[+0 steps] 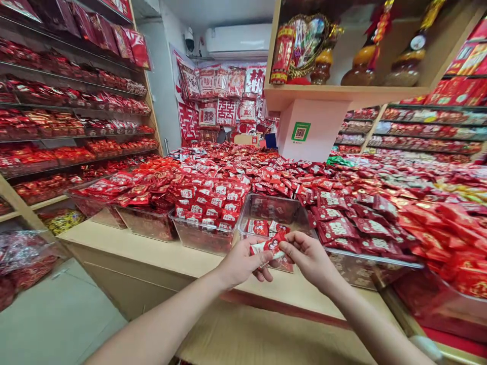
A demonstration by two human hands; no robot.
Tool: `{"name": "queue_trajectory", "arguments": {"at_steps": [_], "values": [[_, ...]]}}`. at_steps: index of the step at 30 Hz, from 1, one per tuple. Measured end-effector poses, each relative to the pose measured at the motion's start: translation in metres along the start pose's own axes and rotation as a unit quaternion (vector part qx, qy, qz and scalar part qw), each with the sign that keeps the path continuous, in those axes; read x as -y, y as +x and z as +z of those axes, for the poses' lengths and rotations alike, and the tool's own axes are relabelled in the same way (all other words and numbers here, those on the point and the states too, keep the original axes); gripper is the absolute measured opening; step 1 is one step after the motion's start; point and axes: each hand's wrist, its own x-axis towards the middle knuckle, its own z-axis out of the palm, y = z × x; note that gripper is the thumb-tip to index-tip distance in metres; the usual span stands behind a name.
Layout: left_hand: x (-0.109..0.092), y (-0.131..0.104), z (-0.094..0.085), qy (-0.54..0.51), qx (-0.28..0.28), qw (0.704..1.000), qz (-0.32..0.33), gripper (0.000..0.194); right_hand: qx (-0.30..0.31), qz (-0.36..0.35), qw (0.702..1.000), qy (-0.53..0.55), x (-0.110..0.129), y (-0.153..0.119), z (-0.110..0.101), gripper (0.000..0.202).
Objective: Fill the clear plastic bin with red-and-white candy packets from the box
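Note:
A small red and white candy packet [269, 246] is held between my two hands over the front of a clear plastic bin [279, 203]. My left hand [246, 262] grips the packet's left side, thumb on top and fingers beneath. At its upper right end, my right hand [307, 253] pinches it between thumb and fingers. Inside the bin lie a few similar red packets [257, 226], partly hidden by my hands. To the left, a bin of red packets with white print [209, 200] is filled in neat rows. Dark red packets [337, 228] heap up on the right.
The bins stand on a pale wooden counter [198, 266]. Bright red packets [452, 233] pile high at the right. Loaded shelves [72, 134] line the left wall. A wooden display cabinet [353, 94] overhangs the counter, above a white pillar with a QR code sign [301, 132].

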Motion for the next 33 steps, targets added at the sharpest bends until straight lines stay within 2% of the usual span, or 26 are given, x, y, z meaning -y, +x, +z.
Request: {"name": "queue_trajectory", "arguments": {"at_steps": [8,13,16,20,22,24,26,28,30,32,33], "values": [[0.001,0.001,-0.006,0.036,-0.018,0.999,0.017,0.039,0.015,-0.001,0.997,0.079,-0.002,-0.004,0.008,0.023],[0.009,0.000,-0.007,-0.002,-0.039,0.999,-0.013,0.033,0.012,0.023,0.996,0.082,-0.011,-0.003,0.012,0.025],[0.010,0.000,-0.005,-0.014,-0.042,0.999,-0.021,0.034,0.003,0.044,0.996,0.083,-0.015,-0.003,0.011,0.027],[0.007,0.001,-0.003,-0.001,-0.044,0.999,-0.013,0.040,-0.008,0.031,0.997,0.073,-0.012,-0.004,0.009,0.028],[0.006,0.000,-0.003,0.007,-0.053,0.999,0.009,0.040,-0.012,-0.001,0.999,0.047,-0.007,-0.006,0.007,0.026],[0.006,0.000,-0.004,0.015,-0.069,0.997,0.033,0.042,-0.046,-0.060,0.997,-0.027,-0.001,-0.009,0.005,0.021],[0.004,-0.002,-0.004,0.012,-0.091,0.995,0.036,0.045,-0.111,-0.142,0.974,-0.135,0.004,-0.013,0.002,0.014],[0.001,-0.004,-0.005,-0.029,-0.083,0.996,0.013,0.046,-0.150,-0.228,0.935,-0.225,0.007,-0.017,0.002,0.007],[-0.003,-0.006,-0.005,-0.095,-0.037,0.995,-0.007,0.045,-0.134,-0.292,0.907,-0.272,0.009,-0.019,0.004,0.009],[-0.005,-0.007,-0.005,-0.141,-0.003,0.990,-0.001,0.041,-0.076,-0.318,0.900,-0.288,0.009,-0.021,0.008,0.012],[-0.006,-0.007,-0.005,-0.148,-0.006,0.989,0.009,0.040,-0.044,-0.318,0.903,-0.285,0.009,-0.021,0.010,0.012]]}}
